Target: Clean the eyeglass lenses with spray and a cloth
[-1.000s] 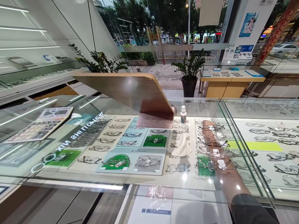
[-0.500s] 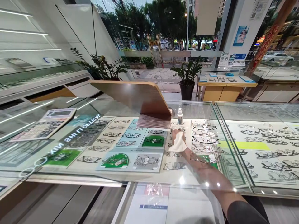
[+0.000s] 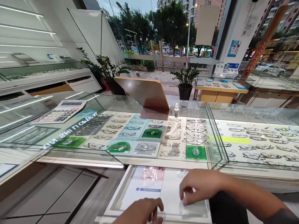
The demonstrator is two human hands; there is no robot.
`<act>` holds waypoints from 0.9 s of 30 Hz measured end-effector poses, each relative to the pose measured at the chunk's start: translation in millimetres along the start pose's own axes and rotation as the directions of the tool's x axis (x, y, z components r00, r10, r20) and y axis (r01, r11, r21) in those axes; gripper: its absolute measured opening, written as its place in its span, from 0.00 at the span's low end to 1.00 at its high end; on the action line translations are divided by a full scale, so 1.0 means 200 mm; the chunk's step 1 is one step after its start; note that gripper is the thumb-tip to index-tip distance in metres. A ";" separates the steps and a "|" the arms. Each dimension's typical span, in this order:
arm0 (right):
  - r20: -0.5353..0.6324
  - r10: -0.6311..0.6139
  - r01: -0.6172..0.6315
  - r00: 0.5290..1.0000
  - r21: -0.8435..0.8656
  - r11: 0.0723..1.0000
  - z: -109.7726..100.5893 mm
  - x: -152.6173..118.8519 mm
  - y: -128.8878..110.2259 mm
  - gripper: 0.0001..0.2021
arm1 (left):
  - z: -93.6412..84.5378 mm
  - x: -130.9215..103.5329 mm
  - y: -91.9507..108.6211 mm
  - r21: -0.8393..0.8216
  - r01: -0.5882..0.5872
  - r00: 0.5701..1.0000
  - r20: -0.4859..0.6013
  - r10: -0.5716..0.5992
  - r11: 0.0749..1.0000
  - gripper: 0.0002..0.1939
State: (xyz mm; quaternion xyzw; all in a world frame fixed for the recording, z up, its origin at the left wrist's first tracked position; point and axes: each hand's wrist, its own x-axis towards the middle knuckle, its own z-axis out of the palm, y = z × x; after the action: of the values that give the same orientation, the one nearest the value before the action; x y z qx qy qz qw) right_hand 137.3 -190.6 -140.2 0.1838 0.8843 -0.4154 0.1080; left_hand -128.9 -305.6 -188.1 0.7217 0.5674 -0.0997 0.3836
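Observation:
My right hand (image 3: 198, 186) is over an open drawer (image 3: 113, 199) below the glass counter, its fingers bent with a gap between thumb and forefinger. At the drawer's front edge my left hand (image 3: 142, 211) is partly cut off by the frame, fingers loosely curled and apart. Neither hand shows anything in it. Inside the drawer lie white paper sheets (image 3: 149, 183) with a blue band and a clear plastic packet (image 3: 151, 173). A crumpled white cloth (image 3: 173, 129) lies on the glass counter top (image 3: 130, 104), near a small white bottle (image 3: 176, 110).
Rows of eyeglasses (image 3: 114, 126) fill the case under the glass. A wooden-framed panel (image 3: 142, 93), probably a mirror, leans on the counter. To the left lies a calculator (image 3: 63, 111). Another glass case (image 3: 257, 112) adjoins at right. Potted plants (image 3: 185, 90) stand beyond.
My right hand has let go of the white cloth on the glass and drawn back over the drawer. My left hand has come into view. The camera view has shifted.

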 end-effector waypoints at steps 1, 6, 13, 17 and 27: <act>-0.105 -0.063 0.068 0.992 0.049 0.996 -0.07 -0.12 0.02 0.16 | -0.04 -0.02 0.03 0.029 -0.023 0.999 -0.024 0.023 0.999 0.18; -0.869 0.113 -0.360 0.482 -0.078 0.930 -0.58 -0.52 0.42 0.14 | -0.40 -0.03 0.26 0.269 -0.247 0.949 -0.126 0.288 0.931 0.11; -0.993 0.106 -0.748 0.056 0.028 0.663 -0.77 -0.69 1.04 0.11 | -0.94 0.47 0.71 0.660 -0.193 0.785 -0.341 0.518 0.726 0.10; -0.995 0.090 -0.746 0.048 0.024 0.665 -0.70 -0.70 1.17 0.11 | -1.10 0.84 0.77 0.747 -0.160 0.739 -0.344 0.580 0.646 0.12; -0.991 0.124 -0.668 -0.051 0.126 0.733 -0.70 -0.68 1.28 0.11 | -1.16 1.25 0.76 0.734 -0.241 0.805 -0.214 0.553 0.635 0.07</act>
State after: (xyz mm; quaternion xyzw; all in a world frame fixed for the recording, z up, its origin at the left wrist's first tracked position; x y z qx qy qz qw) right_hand 362.4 36.1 -183.5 0.6388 0.6827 0.0633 -0.3491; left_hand 22.7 25.3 -106.2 0.9225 0.3819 -0.0513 -0.0241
